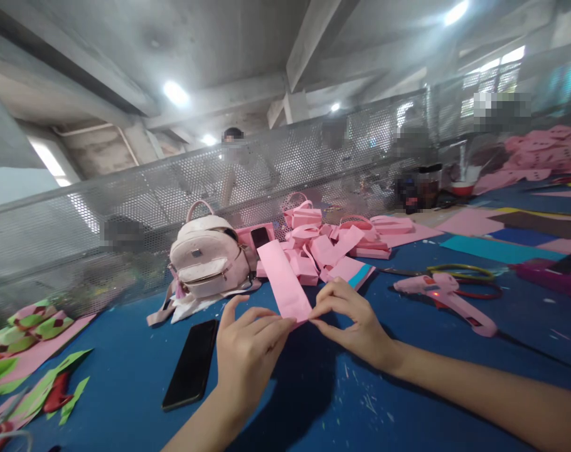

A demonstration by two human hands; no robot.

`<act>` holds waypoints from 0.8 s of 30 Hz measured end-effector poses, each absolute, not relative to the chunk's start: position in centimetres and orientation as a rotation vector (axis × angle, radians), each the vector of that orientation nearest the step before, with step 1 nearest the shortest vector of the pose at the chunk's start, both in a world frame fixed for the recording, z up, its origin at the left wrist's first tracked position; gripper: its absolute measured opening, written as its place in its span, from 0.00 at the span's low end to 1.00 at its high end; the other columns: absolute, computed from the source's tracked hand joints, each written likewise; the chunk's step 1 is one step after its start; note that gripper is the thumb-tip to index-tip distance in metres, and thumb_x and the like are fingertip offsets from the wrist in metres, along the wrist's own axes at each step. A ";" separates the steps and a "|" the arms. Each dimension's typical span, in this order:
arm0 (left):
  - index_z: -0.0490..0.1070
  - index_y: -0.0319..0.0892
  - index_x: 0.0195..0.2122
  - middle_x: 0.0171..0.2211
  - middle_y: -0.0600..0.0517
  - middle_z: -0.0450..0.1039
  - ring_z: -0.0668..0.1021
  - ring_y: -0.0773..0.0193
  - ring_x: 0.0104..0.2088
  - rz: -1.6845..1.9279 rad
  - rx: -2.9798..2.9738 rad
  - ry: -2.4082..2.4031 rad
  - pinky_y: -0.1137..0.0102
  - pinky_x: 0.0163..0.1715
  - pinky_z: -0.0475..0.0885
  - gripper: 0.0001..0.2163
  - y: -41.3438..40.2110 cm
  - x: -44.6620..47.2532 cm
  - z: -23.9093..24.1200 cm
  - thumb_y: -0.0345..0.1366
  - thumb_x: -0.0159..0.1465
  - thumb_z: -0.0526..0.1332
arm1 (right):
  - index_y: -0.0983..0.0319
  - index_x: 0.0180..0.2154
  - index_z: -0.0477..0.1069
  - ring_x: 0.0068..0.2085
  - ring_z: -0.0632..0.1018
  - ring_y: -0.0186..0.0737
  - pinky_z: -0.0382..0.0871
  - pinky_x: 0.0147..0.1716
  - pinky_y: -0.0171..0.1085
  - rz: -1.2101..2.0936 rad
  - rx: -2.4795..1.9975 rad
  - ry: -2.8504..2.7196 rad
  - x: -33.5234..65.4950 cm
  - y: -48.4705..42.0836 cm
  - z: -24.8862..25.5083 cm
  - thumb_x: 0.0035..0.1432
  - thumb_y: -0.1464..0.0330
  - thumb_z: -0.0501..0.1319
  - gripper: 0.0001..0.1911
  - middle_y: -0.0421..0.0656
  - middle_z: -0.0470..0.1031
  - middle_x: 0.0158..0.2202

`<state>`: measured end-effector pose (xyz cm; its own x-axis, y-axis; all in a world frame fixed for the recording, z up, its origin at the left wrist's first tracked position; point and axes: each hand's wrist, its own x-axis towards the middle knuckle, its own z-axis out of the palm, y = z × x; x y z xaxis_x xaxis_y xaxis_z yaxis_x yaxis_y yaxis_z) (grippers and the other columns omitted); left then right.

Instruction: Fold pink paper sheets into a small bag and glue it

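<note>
A long pink strip [284, 280], which looks like felt or craft foam, is held up over the blue table. My left hand [252, 342] pinches its near left corner between thumb and forefinger. At the near right corner, my right hand [354, 320] grips the same strip with its fingertips. Behind the strip lies a pile of folded pink pieces [332, 242], some shaped like small bags with handles. To the right of my hands rests a pink hot glue gun [448, 298] with an orange light glowing on it.
A black phone [191, 364] lies left of my left hand, with a pale backpack [208, 254] behind it. Scissors [469, 273] lie by the glue gun. Green scraps [45, 389] are at far left, coloured sheets [506, 248] at right. A perforated metal screen [182, 201] crosses behind.
</note>
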<state>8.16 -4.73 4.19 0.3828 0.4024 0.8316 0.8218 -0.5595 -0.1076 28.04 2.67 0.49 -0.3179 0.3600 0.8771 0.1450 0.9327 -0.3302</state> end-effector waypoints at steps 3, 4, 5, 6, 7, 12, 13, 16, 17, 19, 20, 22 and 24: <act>0.76 0.49 0.32 0.27 0.62 0.80 0.79 0.67 0.27 -1.160 -2.119 -1.065 0.58 0.51 0.60 0.05 -4.6 8.1 4.0 0.29 0.62 0.66 | 0.58 0.33 0.74 0.37 0.72 0.39 0.64 0.43 0.43 0.245 -0.379 -1.884 27.8 2.5 0.5 0.58 0.73 0.63 0.04 0.41 0.71 0.33; 0.76 0.49 0.32 0.26 0.62 0.80 0.79 0.67 0.26 -1.180 -2.109 -1.058 0.58 0.52 0.60 0.06 -4.5 8.1 4.0 0.29 0.61 0.66 | 0.58 0.33 0.74 0.37 0.72 0.39 0.64 0.43 0.43 0.250 -0.382 -1.880 27.7 2.4 0.6 0.58 0.73 0.63 0.04 0.41 0.71 0.33; 0.76 0.49 0.32 0.26 0.62 0.79 0.79 0.68 0.26 -1.192 -2.099 -1.051 0.57 0.52 0.59 0.06 -4.5 8.1 3.9 0.29 0.61 0.67 | 0.58 0.32 0.74 0.37 0.72 0.39 0.65 0.43 0.43 0.252 -0.383 -1.876 27.6 2.4 0.6 0.58 0.73 0.63 0.04 0.41 0.71 0.33; 0.76 0.49 0.31 0.26 0.62 0.79 0.78 0.68 0.26 -1.197 -2.091 -1.044 0.57 0.53 0.59 0.06 -4.4 8.0 3.9 0.28 0.61 0.67 | 0.58 0.32 0.74 0.37 0.72 0.39 0.65 0.43 0.42 0.250 -0.383 -1.873 27.5 2.3 0.7 0.58 0.73 0.63 0.04 0.41 0.71 0.33; 0.76 0.48 0.31 0.26 0.62 0.79 0.78 0.68 0.25 -1.195 -2.085 -1.040 0.57 0.53 0.59 0.07 -4.4 8.1 3.9 0.28 0.61 0.66 | 0.59 0.32 0.74 0.37 0.72 0.39 0.65 0.42 0.42 0.247 -0.385 -1.870 27.4 2.3 0.8 0.58 0.73 0.63 0.04 0.41 0.71 0.33; 0.76 0.48 0.33 0.26 0.62 0.80 0.78 0.68 0.25 -1.179 -2.094 -1.010 0.57 0.53 0.59 0.07 -4.6 8.3 3.7 0.27 0.61 0.66 | 0.58 0.33 0.76 0.37 0.71 0.40 0.65 0.38 0.41 0.222 -0.397 -1.876 26.9 2.0 1.1 0.59 0.71 0.64 0.03 0.41 0.71 0.32; 0.76 0.48 0.33 0.26 0.62 0.80 0.78 0.68 0.25 -1.180 -2.098 -1.003 0.57 0.53 0.59 0.07 -4.7 8.4 3.7 0.27 0.61 0.66 | 0.57 0.33 0.76 0.37 0.71 0.40 0.65 0.38 0.40 0.218 -0.398 -1.880 26.9 1.9 1.1 0.59 0.71 0.64 0.03 0.41 0.70 0.32; 0.76 0.48 0.33 0.26 0.62 0.79 0.78 0.68 0.25 -1.179 -2.107 -1.004 0.58 0.52 0.59 0.06 -4.7 8.5 3.7 0.28 0.62 0.65 | 0.57 0.33 0.77 0.37 0.70 0.40 0.65 0.38 0.41 0.214 -0.396 -1.893 26.8 1.8 1.2 0.58 0.71 0.65 0.03 0.41 0.70 0.32; 0.76 0.48 0.33 0.25 0.62 0.79 0.78 0.68 0.25 -1.173 -2.112 -1.009 0.58 0.52 0.59 0.06 -4.7 8.5 3.6 0.28 0.63 0.65 | 0.57 0.33 0.77 0.37 0.70 0.40 0.65 0.37 0.41 0.213 -0.396 -1.901 26.9 1.9 1.3 0.59 0.71 0.65 0.03 0.41 0.70 0.32; 0.76 0.48 0.34 0.25 0.61 0.79 0.78 0.68 0.25 -1.161 -2.124 -1.012 0.58 0.52 0.59 0.07 -4.7 8.5 3.6 0.27 0.63 0.63 | 0.56 0.33 0.77 0.37 0.70 0.40 0.65 0.37 0.41 0.200 -0.393 -1.910 27.1 2.1 1.2 0.59 0.70 0.65 0.03 0.41 0.71 0.32; 0.76 0.48 0.34 0.25 0.61 0.79 0.78 0.68 0.26 -1.158 -2.127 -1.011 0.58 0.52 0.59 0.07 -4.6 8.5 3.6 0.27 0.64 0.63 | 0.56 0.33 0.77 0.37 0.70 0.41 0.65 0.37 0.41 0.193 -0.392 -1.909 27.2 2.2 1.2 0.59 0.69 0.65 0.03 0.42 0.71 0.32; 0.76 0.48 0.34 0.25 0.61 0.79 0.79 0.68 0.26 -1.164 -2.127 -1.014 0.58 0.53 0.58 0.08 -4.6 8.3 3.5 0.26 0.64 0.62 | 0.56 0.34 0.77 0.37 0.70 0.41 0.65 0.38 0.41 0.182 -0.392 -1.894 27.5 2.6 1.1 0.60 0.68 0.64 0.03 0.42 0.71 0.32; 0.76 0.47 0.34 0.25 0.61 0.78 0.78 0.69 0.25 -1.182 -2.120 -1.020 0.58 0.53 0.59 0.08 -4.5 8.2 3.5 0.27 0.64 0.62 | 0.56 0.34 0.77 0.37 0.71 0.41 0.66 0.39 0.42 0.189 -0.407 -1.876 27.8 2.9 1.0 0.60 0.67 0.64 0.03 0.42 0.71 0.32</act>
